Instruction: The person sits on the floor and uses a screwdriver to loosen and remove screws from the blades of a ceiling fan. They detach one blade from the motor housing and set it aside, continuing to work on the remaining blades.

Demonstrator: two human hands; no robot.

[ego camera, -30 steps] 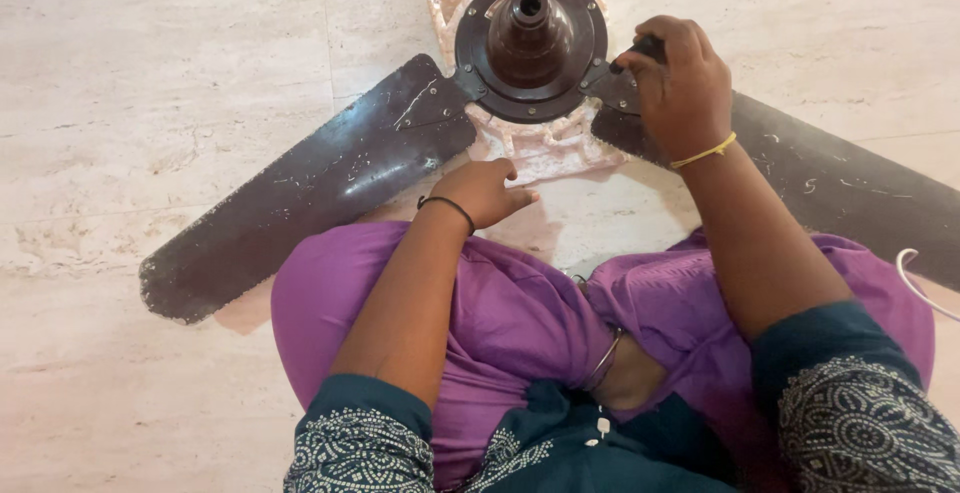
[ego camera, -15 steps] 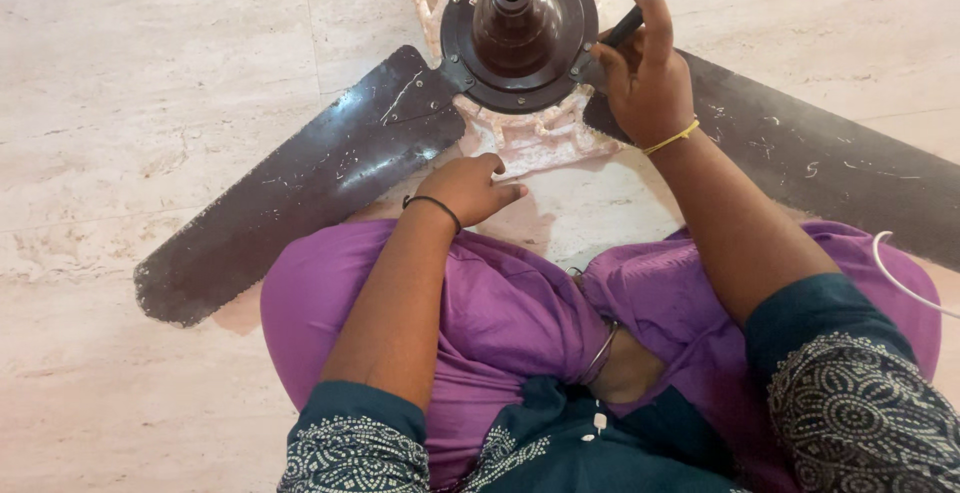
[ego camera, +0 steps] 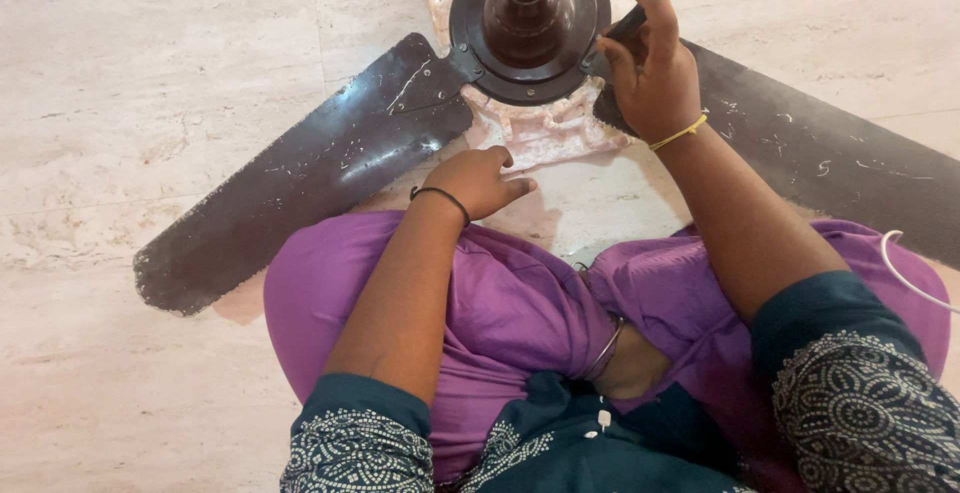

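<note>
Two blades (ego camera: 300, 178) remain bolted to the brown ceiling fan hub (ego camera: 528, 23), which lies on a pale cloth (ego camera: 540, 133) on the floor. Right hand (ego camera: 655, 68) is closed around a dark tool handle (ego camera: 625, 25) at the blade joint; left hand (ego camera: 478, 183), loosely curled and empty, rests beside the cloth. Blades are scratched and dusty.

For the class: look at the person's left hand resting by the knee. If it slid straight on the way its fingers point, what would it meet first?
The left hand points right and slightly up, over bare floor. Probably the first thing met is the edge of the pale cloth or the right fan blade; the angle is unclear.
</note>
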